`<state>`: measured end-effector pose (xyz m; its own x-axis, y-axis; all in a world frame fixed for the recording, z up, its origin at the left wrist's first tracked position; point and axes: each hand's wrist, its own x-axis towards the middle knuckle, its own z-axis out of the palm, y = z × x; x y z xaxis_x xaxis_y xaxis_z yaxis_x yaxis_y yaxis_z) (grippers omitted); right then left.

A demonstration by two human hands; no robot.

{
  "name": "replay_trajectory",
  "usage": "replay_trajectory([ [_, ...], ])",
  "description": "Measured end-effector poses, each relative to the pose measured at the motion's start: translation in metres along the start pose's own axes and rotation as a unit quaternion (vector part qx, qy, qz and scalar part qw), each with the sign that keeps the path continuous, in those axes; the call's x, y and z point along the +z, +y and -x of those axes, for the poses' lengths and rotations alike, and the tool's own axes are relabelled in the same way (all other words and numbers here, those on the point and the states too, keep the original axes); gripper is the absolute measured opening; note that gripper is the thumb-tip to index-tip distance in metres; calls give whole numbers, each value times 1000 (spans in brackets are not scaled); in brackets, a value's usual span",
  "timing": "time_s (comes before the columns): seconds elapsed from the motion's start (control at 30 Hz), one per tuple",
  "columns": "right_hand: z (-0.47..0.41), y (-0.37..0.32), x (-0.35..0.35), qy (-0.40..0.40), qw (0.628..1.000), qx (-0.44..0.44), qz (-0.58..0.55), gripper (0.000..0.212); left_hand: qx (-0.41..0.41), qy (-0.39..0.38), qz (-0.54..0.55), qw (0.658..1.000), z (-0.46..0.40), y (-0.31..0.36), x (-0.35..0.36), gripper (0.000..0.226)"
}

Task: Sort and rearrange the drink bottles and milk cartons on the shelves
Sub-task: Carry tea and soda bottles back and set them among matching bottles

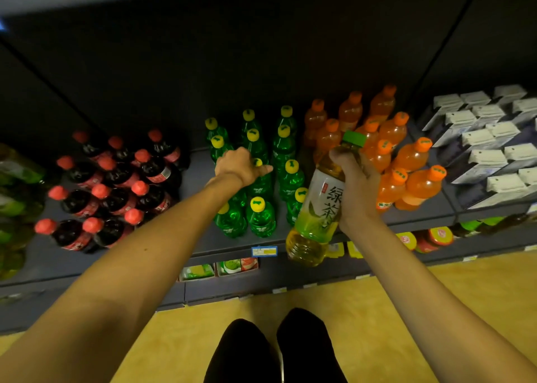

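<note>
The right hand (356,188) grips a green tea bottle (319,205) around its upper body, fingers curled round it; the bottle has a green cap, tilts slightly and hangs in front of the shelf (203,243) edge, just right of the green soda bottles (261,179). The left hand (239,166) reaches into those green soda bottles with yellow caps, fingers curled down over 1 bottle in the middle of the group; whether it truly holds that bottle I cannot tell. Left of the green group stand dark cola bottles (116,190) with red caps. Right of the green group stand orange soda bottles (386,150), and farther right, milk cartons (488,144) in rows.
</note>
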<state>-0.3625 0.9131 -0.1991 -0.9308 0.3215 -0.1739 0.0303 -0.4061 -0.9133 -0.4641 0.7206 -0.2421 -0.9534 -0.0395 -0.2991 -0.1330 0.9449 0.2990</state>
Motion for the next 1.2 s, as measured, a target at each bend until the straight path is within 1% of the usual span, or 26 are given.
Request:
replay_trajectory([
  [0.03, 1, -3, 1, -1, 1000, 3, 7, 26, -3, -1, 23, 1000, 6, 0, -4, 59],
  [0.1, 6, -14, 4, -4, 1000, 20, 18, 14, -4, 23, 85, 996, 20, -1, -12, 55],
  [0.13, 8, -21, 8, -5, 999, 34, 20, 8, -5, 38, 124, 992, 29, -2, -16, 50],
  [0.23, 11, -40, 19, -21, 996, 76, 39, 3, -15, 77, 258, 963, 59, -3, -32, 31],
  [0.27, 11, -46, 23, -22, 994, 97, 45, 9, -12, 78, 286, 955, 67, -5, -37, 29],
  [0.3, 13, -50, 29, -25, 992, 117, 49, 21, -10, 78, 304, 949, 76, -9, -40, 30],
  [0.37, 18, -57, 41, -41, 985, 154, 61, 58, -20, 74, 344, 936, 95, -17, -47, 33],
  [0.4, 21, -59, 49, -45, 982, 171, 67, 71, -27, 72, 370, 926, 105, -20, -50, 31],
  [0.43, 25, -60, 56, -51, 980, 181, 67, 71, -31, 75, 390, 917, 115, -25, -52, 30],
  [0.5, 34, -60, 71, -67, 977, 188, 72, 51, -32, 86, 404, 910, 135, -35, -56, 28],
  [0.53, 39, -58, 80, -72, 975, 196, 76, 54, -33, 96, 406, 908, 145, -41, -57, 27],
  [0.6, 50, -50, 96, -91, 967, 214, 105, 81, -43, 115, 408, 905, 165, -58, -58, 28],
  [0.63, 58, -46, 104, -104, 963, 216, 120, 84, -50, 124, 411, 902, 176, -69, -57, 30],
  [0.67, 65, -43, 113, -119, 961, 211, 129, 74, -59, 134, 421, 895, 186, -80, -56, 31],
  [0.73, 83, -34, 130, -149, 955, 215, 137, 43, -86, 160, 437, 881, 208, -103, -55, 35],
  [0.77, 93, -30, 140, -163, 951, 220, 143, 37, -99, 174, 441, 875, 220, -116, -55, 37],
  [0.8, 103, -23, 149, -178, 947, 223, 148, 40, -114, 183, 443, 870, 231, -131, -54, 38],
  [0.87, 127, -9, 169, -210, 935, 233, 168, 54, -142, 201, 453, 857, 254, -159, -55, 38],
  [0.93, 153, 5, 192, -249, 922, 234, 181, 47, -165, 221, 474, 836, 276, -190, -58, 37],
  [1.0, 180, 19, 217, -268, 915, 236, 187, 41, -174, 233, 494, 820, 297, -222, -64, 36],
  [1.1, 225, 43, 258, -273, 916, 228, 187, 29, -192, 246, 502, 807, 327, -276, -77, 35],
  [1.2, 270, 65, 299, -273, 913, 231, 194, 25, -204, 260, 506, 797, 354, -331, -92, 38],
])
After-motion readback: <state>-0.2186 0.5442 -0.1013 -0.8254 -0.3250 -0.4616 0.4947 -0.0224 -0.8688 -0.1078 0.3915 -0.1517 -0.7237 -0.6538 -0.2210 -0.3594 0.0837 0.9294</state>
